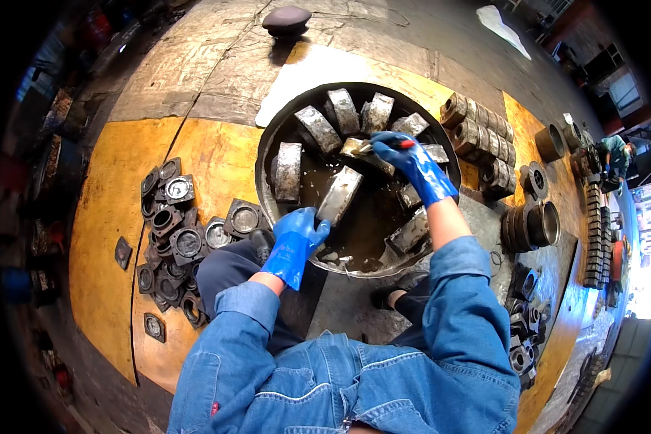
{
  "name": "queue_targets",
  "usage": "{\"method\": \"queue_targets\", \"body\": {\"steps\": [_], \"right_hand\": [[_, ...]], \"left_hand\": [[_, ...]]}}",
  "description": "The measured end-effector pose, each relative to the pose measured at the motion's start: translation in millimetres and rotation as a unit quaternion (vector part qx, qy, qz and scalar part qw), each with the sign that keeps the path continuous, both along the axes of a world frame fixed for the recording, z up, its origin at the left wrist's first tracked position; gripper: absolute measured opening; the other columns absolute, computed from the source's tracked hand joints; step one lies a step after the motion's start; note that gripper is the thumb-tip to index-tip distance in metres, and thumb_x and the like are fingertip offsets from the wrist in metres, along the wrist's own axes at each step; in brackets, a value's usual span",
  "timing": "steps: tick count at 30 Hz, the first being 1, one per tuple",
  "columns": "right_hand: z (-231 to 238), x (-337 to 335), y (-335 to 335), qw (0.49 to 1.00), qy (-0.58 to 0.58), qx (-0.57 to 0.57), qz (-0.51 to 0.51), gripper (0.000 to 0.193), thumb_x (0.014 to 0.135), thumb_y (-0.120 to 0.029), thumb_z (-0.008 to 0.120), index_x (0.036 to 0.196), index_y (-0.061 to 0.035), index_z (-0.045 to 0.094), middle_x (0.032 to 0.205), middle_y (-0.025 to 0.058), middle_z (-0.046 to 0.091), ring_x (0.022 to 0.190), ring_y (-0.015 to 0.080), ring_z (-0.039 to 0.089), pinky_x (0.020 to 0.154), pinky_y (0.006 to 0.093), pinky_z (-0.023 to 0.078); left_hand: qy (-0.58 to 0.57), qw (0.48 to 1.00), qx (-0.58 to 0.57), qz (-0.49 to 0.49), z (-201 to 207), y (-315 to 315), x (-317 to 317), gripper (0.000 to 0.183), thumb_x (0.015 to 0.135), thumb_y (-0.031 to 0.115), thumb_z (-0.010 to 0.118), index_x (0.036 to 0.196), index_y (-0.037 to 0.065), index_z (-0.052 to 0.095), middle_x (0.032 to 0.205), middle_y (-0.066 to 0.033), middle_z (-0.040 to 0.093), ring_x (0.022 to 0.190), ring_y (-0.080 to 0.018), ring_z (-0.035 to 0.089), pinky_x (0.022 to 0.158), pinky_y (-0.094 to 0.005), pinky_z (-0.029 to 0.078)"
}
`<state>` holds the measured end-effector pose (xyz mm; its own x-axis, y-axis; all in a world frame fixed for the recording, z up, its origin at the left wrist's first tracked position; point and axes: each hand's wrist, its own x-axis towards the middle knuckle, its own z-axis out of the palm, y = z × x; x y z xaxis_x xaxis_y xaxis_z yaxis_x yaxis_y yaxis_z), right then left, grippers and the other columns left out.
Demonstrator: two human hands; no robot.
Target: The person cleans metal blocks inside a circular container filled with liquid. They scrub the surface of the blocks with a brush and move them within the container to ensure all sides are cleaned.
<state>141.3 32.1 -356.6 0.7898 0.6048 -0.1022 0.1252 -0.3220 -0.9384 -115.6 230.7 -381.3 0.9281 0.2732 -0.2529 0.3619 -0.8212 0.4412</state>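
Between my knees stands a round dark metal tub (264, 189) with murky liquid in it. Several blocky, greasy metal parts stand in a ring inside. My right hand (405, 155), in a blue rubber glove, is closed round a red-ended tool, apparently a brush (364, 149). The tool's working end meets a wet metal part (353, 150) near the tub's middle. My left hand (295, 235), also gloved in blue, is at the tub's near-left rim with thumb and fingers apart. Its fingertips are close to another metal block (340, 194); whether they touch is unclear.
Loose square metal flanges (188, 242) lie heaped on my left. Rows of machined parts (479, 130) stand beyond the tub's right side, with metal rings (532, 226) nearer. A dark round stool (287, 22) is ahead. Another person (615, 159) works at far right.
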Motion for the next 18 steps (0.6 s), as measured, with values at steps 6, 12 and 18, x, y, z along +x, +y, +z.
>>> {"method": "queue_targets", "body": {"steps": [6, 12, 18], "right_hand": [[-12, -24, -78, 0.998, -0.026, -0.020, -0.047, 0.026, 0.096, -0.022, 0.074, 0.115, -0.0039, 0.075, 0.110, 0.0077, 0.076, 0.106, 0.0179, 0.069, 0.098, 0.0343, 0.054], [-30, -56, -72, 0.962, -0.229, -0.126, 0.072, 0.024, 0.086, -0.029, 0.076, 0.101, -0.0106, 0.077, 0.099, 0.0106, 0.077, 0.094, 0.0271, 0.074, 0.086, 0.0358, 0.058], [-76, -93, -30, 0.883, -0.292, -0.360, 0.073, 0.024, 0.081, -0.035, 0.075, 0.098, -0.0183, 0.078, 0.105, 0.0107, 0.075, 0.101, 0.0338, 0.071, 0.089, 0.0451, 0.059]], "left_hand": [[0.037, 0.999, -0.001, -0.007, 7, -5, 9, 0.055, 0.090, 0.052, 0.062, 0.119, 0.007, 0.071, 0.116, -0.0180, 0.073, 0.109, -0.0376, 0.069, 0.095, -0.0486, 0.053], [0.056, 0.998, -0.002, -0.012, 9, -3, 9, 0.060, 0.089, 0.053, 0.062, 0.126, 0.006, 0.069, 0.121, -0.0184, 0.072, 0.114, -0.0372, 0.067, 0.098, -0.0470, 0.053], [0.020, 0.999, -0.004, -0.031, 5, -8, 17, 0.054, 0.090, 0.052, 0.059, 0.114, 0.006, 0.072, 0.116, -0.0187, 0.073, 0.108, -0.0384, 0.069, 0.093, -0.0498, 0.054]]}}
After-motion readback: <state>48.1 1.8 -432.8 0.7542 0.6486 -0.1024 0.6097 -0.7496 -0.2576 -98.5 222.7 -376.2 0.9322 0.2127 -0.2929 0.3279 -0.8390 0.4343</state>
